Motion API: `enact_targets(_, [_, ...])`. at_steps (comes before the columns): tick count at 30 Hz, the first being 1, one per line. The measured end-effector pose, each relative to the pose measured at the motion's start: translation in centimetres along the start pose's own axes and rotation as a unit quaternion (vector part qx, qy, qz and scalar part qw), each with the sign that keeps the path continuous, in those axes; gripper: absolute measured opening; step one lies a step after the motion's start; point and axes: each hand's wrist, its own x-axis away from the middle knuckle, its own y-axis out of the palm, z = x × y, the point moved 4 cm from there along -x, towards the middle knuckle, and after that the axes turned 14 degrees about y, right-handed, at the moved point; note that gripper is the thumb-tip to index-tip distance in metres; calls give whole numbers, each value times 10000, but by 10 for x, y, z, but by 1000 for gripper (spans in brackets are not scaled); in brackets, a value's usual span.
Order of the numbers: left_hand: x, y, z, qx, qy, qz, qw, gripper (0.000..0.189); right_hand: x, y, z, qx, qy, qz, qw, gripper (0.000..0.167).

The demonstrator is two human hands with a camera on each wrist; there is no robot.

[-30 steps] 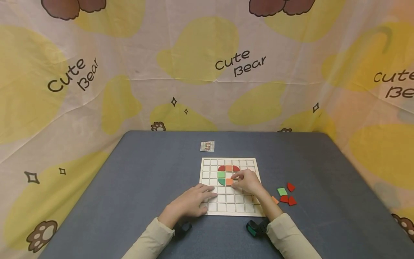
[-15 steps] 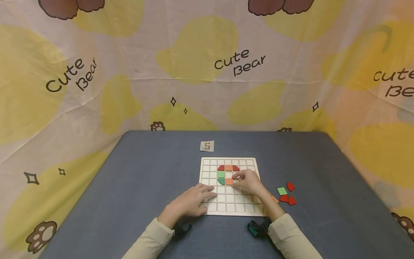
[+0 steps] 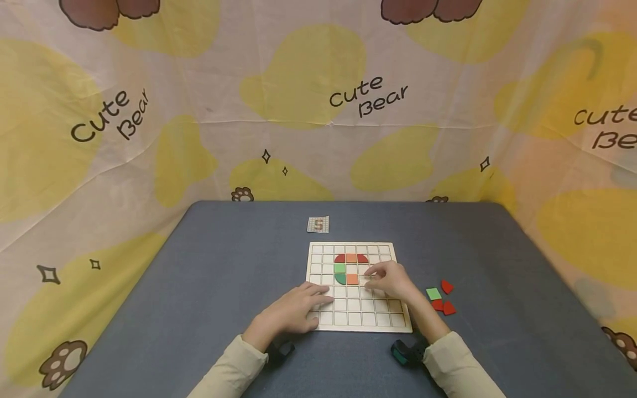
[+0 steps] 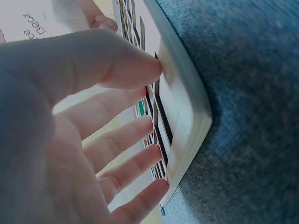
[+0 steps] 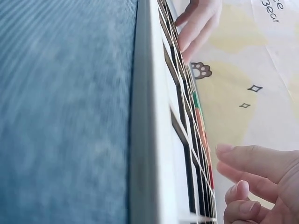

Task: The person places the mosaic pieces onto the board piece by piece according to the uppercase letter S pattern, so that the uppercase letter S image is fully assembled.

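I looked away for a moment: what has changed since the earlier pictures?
The right hand has shifted to the person's right over the white gridded square board, now clear of the lower flat orange square tile; the forearm covers where a loose orange tile showed. The left hand stayed resting on the board, whose coloured tiles stayed put.

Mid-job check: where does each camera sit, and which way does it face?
Head: on the head, facing forward and down at the board; left hand, right hand and sleeves show.
Left wrist: on that wrist, looking low across the board, sideways; the left hand shows large and near.
Right wrist: on that wrist, looking low across the board, sideways; the right hand shows lower right, the left at top.
Both wrist views share the board and printed cloth.
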Motion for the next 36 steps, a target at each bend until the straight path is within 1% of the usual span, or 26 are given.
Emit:
enact_targets(3, [0,0,0,10,16,-10,10000,50,3,-4,2,-26,-10,-38,10000,20])
enact_targets(7, [0,-1,0,-39,70,-4,10000,50,6,-10,7,-7,-151,-117,9998,22])
enact_targets(11, [0,-2,1,-31,119,35,9999,50,8,-14,13,13,-372,-276,9989,23])
enact_targets(15, [1,-1,1,-16,122,33,9999,51,11,-20,19,15,-541,-336,9980,24])
enact_targets(19, [1,-1,1,-62,140,47,9999,51,15,-27,24,-58,-506,-376,9980,24])
enact_targets(23, [1,-1,2,-57,163,100,9998,50,18,-33,30,-83,-562,-434,9974,25])
enact_targets(29, [1,-1,3,-3,76,49,10000,50,23,-39,40,-128,-866,-426,9952,24])
enact_targets(30, [2,-1,3,-5,75,41,10000,50,24,-40,41,-140,-1019,-410,9938,24])
enact_targets(31, [2,-1,3,-13,91,53,9999,50,25,-42,42,-175,-1078,-418,9931,24])
enact_targets(33, [2,-2,3,-46,119,58,9999,50,26,-44,45,-198,-1127,-435,9925,25])
enact_targets(36, [1,-2,3,-82,147,66,9998,50,26,-48,49,-156,-1011,-428,9938,28])
